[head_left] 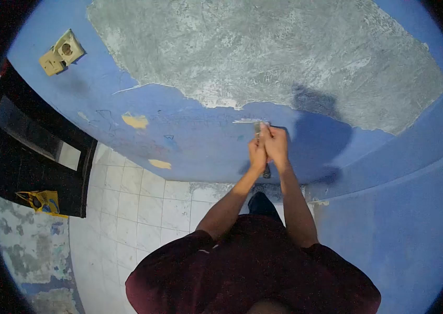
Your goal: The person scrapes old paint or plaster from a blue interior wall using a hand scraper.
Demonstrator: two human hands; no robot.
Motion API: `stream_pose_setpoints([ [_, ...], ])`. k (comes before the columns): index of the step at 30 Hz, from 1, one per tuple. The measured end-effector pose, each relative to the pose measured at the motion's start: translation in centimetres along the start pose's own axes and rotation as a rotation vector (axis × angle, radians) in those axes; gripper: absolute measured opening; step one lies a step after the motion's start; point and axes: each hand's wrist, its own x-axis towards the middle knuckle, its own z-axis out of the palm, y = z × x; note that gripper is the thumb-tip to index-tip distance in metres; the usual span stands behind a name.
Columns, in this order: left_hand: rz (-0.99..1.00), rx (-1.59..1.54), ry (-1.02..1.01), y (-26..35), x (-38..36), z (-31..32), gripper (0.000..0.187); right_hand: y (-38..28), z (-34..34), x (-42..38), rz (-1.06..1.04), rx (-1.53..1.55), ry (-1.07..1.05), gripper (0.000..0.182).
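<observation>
Both of my hands are wrapped around a scraper (267,171), whose dark handle end sticks out below them. Its blade edge meets the blue wall (206,141), near a short whitish scraped streak (247,121). My left hand (257,155) is closed low on the tool. Just to its right and slightly higher, my right hand (276,144) is closed over it too; the fingers hide most of the scraper. Above lies a large bare grey patch (263,52) with a ragged paint edge.
Yellowed electrical sockets (62,52) sit on the wall at upper left. A dark piece of furniture (28,152) stands at left, with a yellow bag (46,201) by it. White floor tiles (127,204) run below. The wall bends at a corner on the right.
</observation>
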Motion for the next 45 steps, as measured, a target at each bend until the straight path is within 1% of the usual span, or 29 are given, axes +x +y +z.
stream_pose_setpoints([
  [1,0.026,-0.113,-0.004,-0.1,-0.5,1.1,0.045,0.0,-0.5,-0.5,-0.001,0.0,-0.002,0.033],
  [2,0.028,-0.117,-0.004,-0.1,-0.9,2.4,0.045,0.0,-1.1,-1.3,-0.069,-0.078,0.122,0.035],
  [3,0.06,-0.256,0.07,1.4,-1.3,4.1,0.047,-0.3,-1.9,-2.0,-0.138,-0.157,0.246,0.037],
  [4,0.087,-0.394,0.145,1.8,-1.6,4.9,0.049,-1.0,-2.9,-3.1,-0.14,-0.162,0.246,0.037],
  [5,0.085,-0.397,0.147,2.3,-1.7,4.5,0.049,-1.9,-3.9,-4.4,-0.125,-0.11,0.314,0.039],
  [6,-0.071,-0.48,0.022,2.5,-1.6,3.7,0.05,-2.3,-4.8,-5.1,-0.112,-0.056,0.382,0.041],
  [7,-0.226,-0.56,-0.104,2.9,-1.5,3.3,0.051,-1.3,-5.7,-5.0,-0.113,-0.059,0.38,0.041],
  [8,-0.217,-0.504,-0.061,3.2,-1.7,3.9,0.055,0.3,-6.9,-4.7,-0.175,-0.139,0.442,0.042],
  [9,-0.218,-0.504,-0.059,3.6,-1.7,4.1,0.055,1.3,-7.9,-4.6,-0.237,-0.219,0.503,0.043],
  [10,-0.223,-0.539,-0.029,4.0,-1.5,4.4,0.055,1.2,-8.7,-4.9,-0.238,-0.22,0.502,0.043],
  [12,-0.228,-0.578,-0.001,4.7,-1.3,5.1,0.055,1.1,-10.2,-5.3,-0.105,-0.183,0.53,0.043],
  [15,-0.252,-0.644,0.016,5.7,-1.5,5.5,0.055,2.0,-11.1,-5.6,-0.099,-0.114,0.558,0.042],
  [17,-0.26,-0.691,0.059,6.3,-1.2,5.5,0.055,2.2,-11.2,-6.4,-0.065,-0.101,0.519,0.041],
  [19,-0.264,-0.695,0.048,7.3,-1.4,6.1,0.056,2.3,-11.1,-6.6,-0.03,-0.088,0.485,0.041],
  [21,-0.276,-0.694,0.049,7.2,-1.7,5.8,0.056,2.8,-10.3,-7.2,-0.067,-0.061,0.448,0.04],
  [24,-0.39,-0.861,0.015,7.1,-1.1,5.6,0.059,2.8,-9.5,-7.3,-0.102,-0.116,0.391,0.038],
  [28,-0.376,-0.78,-0.03,7.7,-1.6,5.4,0.057,2.7,-8.2,-6.6,-0.108,-0.085,0.34,0.036],
  [32,-0.39,-0.85,-0.055,7.7,-1.3,5.1,0.058,2.5,-7.2,-5.5,-0.158,-0.092,0.302,0.039],
  [36,-0.417,-0.928,-0.079,7.3,-1.1,5.1,0.059,0.1,-6.9,-5.3,-0.232,-0.103,0.276,0.044],
  [39,-0.44,-0.928,-0.077,7.1,-1.1,4.8,0.059,0.6,-6.9,-5.3,-0.188,-0.112,0.257,0.042],
  [43,-0.438,-0.917,-0.079,7.8,-1.3,4.7,0.06,2.1,-6.7,-5.5,-0.234,-0.034,0.312,0.04],
  [45,-0.475,-0.928,-0.019,8.8,-1.2,4.7,0.062,2.3,-7.3,-5.7,-0.155,-0.112,0.248,0.038],
])
